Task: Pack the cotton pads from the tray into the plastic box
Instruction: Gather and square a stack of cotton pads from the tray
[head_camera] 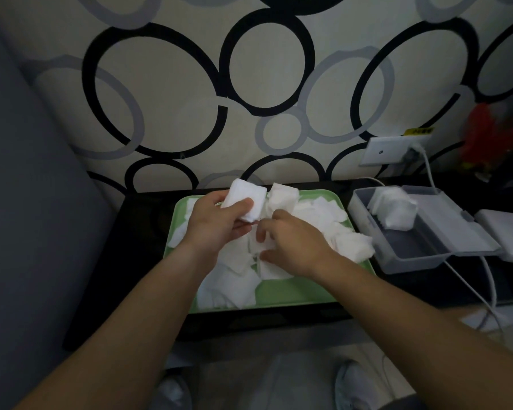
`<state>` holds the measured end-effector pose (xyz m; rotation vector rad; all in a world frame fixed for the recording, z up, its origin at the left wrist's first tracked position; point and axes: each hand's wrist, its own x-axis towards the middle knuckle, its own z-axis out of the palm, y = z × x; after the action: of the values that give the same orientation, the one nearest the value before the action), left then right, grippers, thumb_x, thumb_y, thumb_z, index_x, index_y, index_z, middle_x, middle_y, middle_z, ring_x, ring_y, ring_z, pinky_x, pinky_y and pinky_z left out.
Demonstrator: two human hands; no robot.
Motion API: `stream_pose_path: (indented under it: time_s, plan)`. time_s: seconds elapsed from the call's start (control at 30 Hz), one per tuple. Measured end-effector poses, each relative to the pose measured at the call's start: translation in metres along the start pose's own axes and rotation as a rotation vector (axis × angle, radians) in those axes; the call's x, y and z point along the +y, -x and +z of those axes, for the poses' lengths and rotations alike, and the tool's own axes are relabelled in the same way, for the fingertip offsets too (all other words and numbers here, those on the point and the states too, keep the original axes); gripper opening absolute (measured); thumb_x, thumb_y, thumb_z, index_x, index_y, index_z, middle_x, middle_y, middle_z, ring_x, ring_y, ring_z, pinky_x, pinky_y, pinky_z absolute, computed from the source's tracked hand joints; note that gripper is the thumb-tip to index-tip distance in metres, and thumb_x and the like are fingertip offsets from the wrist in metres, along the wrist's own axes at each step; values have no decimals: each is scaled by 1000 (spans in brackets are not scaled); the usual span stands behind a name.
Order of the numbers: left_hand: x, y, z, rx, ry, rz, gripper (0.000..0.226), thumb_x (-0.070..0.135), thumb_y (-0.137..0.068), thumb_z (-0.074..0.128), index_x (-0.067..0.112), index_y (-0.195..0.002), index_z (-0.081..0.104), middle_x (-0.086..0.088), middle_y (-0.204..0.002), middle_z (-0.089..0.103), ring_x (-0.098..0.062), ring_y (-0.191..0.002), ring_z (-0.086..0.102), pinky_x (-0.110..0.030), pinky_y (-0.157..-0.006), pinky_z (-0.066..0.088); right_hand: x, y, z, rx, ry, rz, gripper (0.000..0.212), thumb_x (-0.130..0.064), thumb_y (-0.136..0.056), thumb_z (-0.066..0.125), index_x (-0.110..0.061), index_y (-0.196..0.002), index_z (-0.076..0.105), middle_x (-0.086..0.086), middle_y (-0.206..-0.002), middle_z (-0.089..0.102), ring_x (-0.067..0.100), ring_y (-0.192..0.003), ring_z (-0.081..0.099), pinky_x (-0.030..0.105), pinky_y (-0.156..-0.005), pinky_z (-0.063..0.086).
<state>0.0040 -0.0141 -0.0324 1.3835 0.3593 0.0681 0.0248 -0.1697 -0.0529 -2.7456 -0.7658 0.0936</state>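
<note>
Gathering step: left hand (216,223) grips a stack of cotton pads (246,199) over the tray (282,297) far edge; right hand (293,244) pinches loose pads (234,276) mid-tray. Next, likely: square the stack, then carry it right to the open plastic box (421,241) beside the tray, already part-filled.

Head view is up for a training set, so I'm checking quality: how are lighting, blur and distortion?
Head view: dim overall, darkest at the left; head view: the white cotton pads in the green tray glare with little texture; head view: wide-angle distortion tilts the wall socket; head view: the red object at right is blurred.
</note>
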Motion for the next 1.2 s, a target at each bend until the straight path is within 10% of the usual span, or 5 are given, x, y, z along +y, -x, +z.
stream_pose_path:
  time_s: [0.27, 0.5, 0.83, 1.2]
  plan:
    - [1, -2, -6, -16, -12, 2, 37, 14, -90, 70, 5, -124, 58, -17, -112, 70, -25, -84, 75, -25, -66, 58, 29, -2, -22, 13, -518, 79, 3, -22, -88, 72, -19, -88, 72, -9, -79, 66, 3, -70, 61, 17, -68, 48]
    - [0, 1, -3, -23, -1, -20, 33, 14, -89, 71, 9, -121, 61, -15, -110, 71, -27, -84, 75, -27, -62, 57, 47, 3, -34, -56, -1324, 589, 13, -6, -89, 54, -8, -101, 59, 14, -97, 66, 32, -80, 73, 37, -69, 57]
    - [-4, 4, 5, -58, -79, -77, 36, 14, -90, 70, 6, -123, 61, -15, -112, 71, -26, -87, 75, -28, -65, 60, 44, 6, -54, -66, -1599, 322, 15, -2, -90, 56, -9, -97, 69, 13, -103, 66, 28, -90, 68, 37, -73, 58]
    - [5, 20, 17, -253, -105, -51, 16, 20, -88, 73, 20, -103, 70, -2, -96, 77, -13, -82, 74, -22, -67, 57, 33, 7, -55, 6, -1385, 226, 15, -6, -90, 65, -10, -104, 69, 15, -102, 71, 30, -95, 65, 49, -92, 52]
